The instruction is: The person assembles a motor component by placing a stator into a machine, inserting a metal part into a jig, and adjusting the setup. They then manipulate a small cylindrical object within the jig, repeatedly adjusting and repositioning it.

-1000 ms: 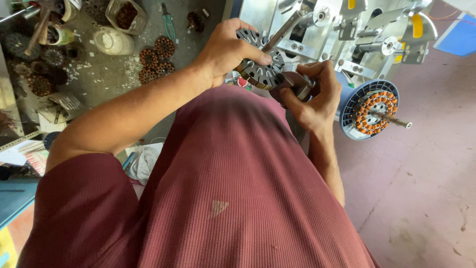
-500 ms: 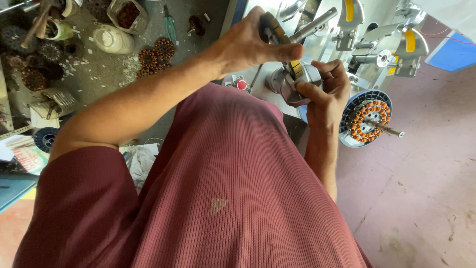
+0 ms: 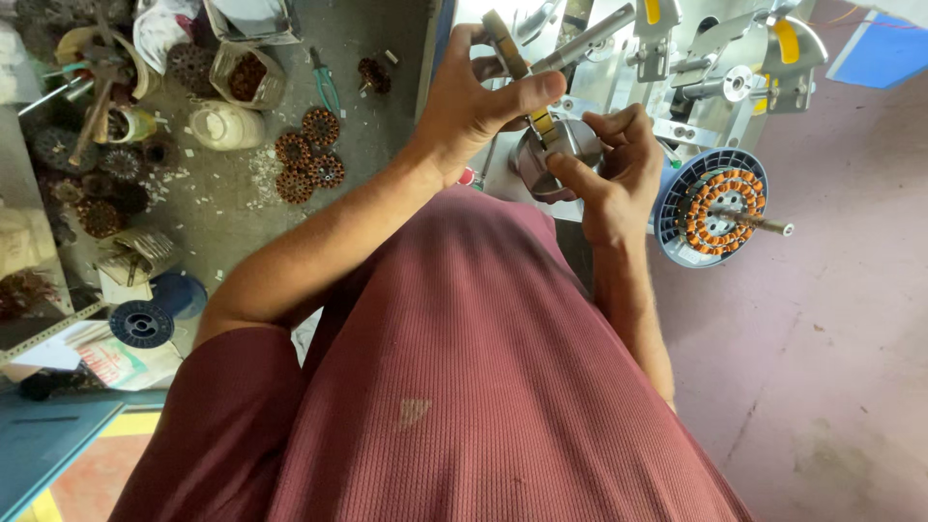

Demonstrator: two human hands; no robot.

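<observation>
The left hand (image 3: 474,106) is holding a flat round stator disc (image 3: 505,43) edge-on between thumb and fingers, high in front of the winding machine (image 3: 696,68). Half a second ago the same hand was closing around this piece a little lower, near the machine's shaft; a full second ago the toothed disc was lying flat in both hands, face up. Now it is turned on its edge and raised — this is the main change.

The right hand (image 3: 609,164) is curling around a round metal cup (image 3: 556,155), with the fingers pressing on its rim and side. The cup is sitting just under the disc, and a small yellow part (image 3: 541,121) is showing between them. Earlier the right hand was gripping lower at the same place; it is staying close to the cup.

To the right, a blue ring with orange copper coils (image 3: 715,203) is hanging on a spindle (image 3: 764,224) — in the same place as before. On the floor to the left, several wound stators (image 3: 309,150) and a white jar (image 3: 224,126) are lying, and a dark spool (image 3: 141,323) is lying lower down.
</observation>
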